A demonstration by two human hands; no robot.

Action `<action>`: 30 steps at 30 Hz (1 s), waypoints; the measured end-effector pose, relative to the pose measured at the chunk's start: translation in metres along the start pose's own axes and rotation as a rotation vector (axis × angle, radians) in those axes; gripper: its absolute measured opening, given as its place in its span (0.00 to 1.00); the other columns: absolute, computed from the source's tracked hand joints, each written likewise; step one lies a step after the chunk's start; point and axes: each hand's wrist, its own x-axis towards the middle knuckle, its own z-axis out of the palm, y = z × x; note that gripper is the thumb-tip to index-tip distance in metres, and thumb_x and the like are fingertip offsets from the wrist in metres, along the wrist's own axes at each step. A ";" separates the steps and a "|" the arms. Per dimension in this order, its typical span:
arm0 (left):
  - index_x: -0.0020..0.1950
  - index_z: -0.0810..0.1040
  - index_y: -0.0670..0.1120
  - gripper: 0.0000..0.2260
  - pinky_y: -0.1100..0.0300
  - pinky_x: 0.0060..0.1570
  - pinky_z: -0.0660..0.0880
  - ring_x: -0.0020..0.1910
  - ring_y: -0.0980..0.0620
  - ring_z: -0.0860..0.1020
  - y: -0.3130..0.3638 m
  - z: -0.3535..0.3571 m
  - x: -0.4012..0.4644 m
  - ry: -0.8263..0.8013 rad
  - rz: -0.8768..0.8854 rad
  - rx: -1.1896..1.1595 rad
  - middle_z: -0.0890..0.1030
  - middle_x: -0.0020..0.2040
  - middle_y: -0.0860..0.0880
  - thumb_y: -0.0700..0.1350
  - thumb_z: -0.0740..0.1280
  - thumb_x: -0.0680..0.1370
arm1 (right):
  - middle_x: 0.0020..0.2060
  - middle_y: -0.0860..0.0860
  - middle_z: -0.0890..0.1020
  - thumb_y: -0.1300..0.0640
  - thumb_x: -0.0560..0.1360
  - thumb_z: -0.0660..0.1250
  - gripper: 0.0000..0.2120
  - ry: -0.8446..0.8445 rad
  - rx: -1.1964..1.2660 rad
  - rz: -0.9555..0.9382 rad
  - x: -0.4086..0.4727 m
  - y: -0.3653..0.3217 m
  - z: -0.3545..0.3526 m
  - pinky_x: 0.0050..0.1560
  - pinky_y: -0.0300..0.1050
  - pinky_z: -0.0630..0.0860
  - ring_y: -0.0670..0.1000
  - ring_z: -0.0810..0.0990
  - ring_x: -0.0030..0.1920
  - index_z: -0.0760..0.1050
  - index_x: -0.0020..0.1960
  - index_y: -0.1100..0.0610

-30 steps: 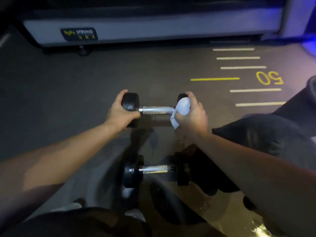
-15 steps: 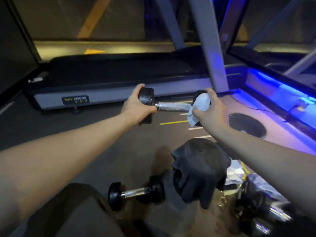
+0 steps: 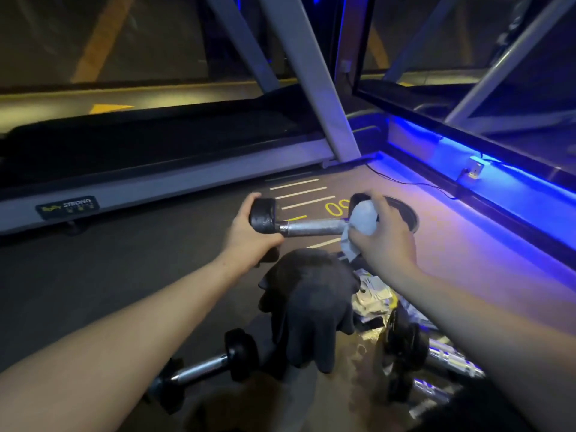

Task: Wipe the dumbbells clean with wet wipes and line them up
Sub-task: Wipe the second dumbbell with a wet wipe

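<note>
Above the gym floor (image 3: 124, 275), out in front of the person's knee (image 3: 311, 307), a small dumbbell (image 3: 311, 227) is held in the air with its long axis running almost level from left to right, tipped only slightly. The left hand (image 3: 246, 235) grips the left black head, fingers curled round it from outside and below. The right hand (image 3: 386, 232) is closed over the right head with a wet wipe (image 3: 361, 222) bunched between palm and rubber; a loose tail of the wipe hangs below the handle's right end. The bare steel handle lies open between the two hands, touched by neither.

That is what the next move seems to depend on: the wipe sits at the far right end, so the uncleaned length runs leftward from it along the handle toward the left hand. Judging from this, the right hand is the one placed to slide or twist the wipe, while the left only steadies.

A second dumbbell (image 3: 202, 369) lies on the floor near the left forearm, its axis slanted, and more chrome handles (image 3: 448, 360) lie under the right forearm beside some crumpled packets (image 3: 374, 297). No row is visible yet.
</note>
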 end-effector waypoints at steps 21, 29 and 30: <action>0.70 0.63 0.67 0.39 0.49 0.36 0.82 0.42 0.47 0.82 -0.088 0.005 0.044 -0.159 -0.051 0.225 0.79 0.55 0.53 0.42 0.77 0.67 | 0.64 0.55 0.66 0.49 0.75 0.68 0.38 -0.234 -0.186 0.082 -0.010 0.039 0.073 0.43 0.47 0.69 0.66 0.78 0.52 0.50 0.78 0.43; 0.66 0.65 0.70 0.38 0.51 0.38 0.81 0.40 0.48 0.80 -0.085 0.007 0.051 -0.147 0.003 0.259 0.81 0.53 0.54 0.45 0.76 0.63 | 0.64 0.55 0.69 0.55 0.73 0.69 0.38 -0.200 -0.084 0.117 -0.011 0.046 0.071 0.44 0.47 0.67 0.64 0.76 0.57 0.54 0.76 0.42; 0.66 0.66 0.69 0.37 0.52 0.39 0.81 0.41 0.49 0.80 -0.080 0.007 0.053 -0.143 0.018 0.281 0.81 0.52 0.54 0.45 0.76 0.64 | 0.64 0.55 0.69 0.55 0.73 0.69 0.37 -0.186 -0.045 0.133 -0.011 0.048 0.070 0.45 0.48 0.68 0.64 0.75 0.58 0.54 0.76 0.42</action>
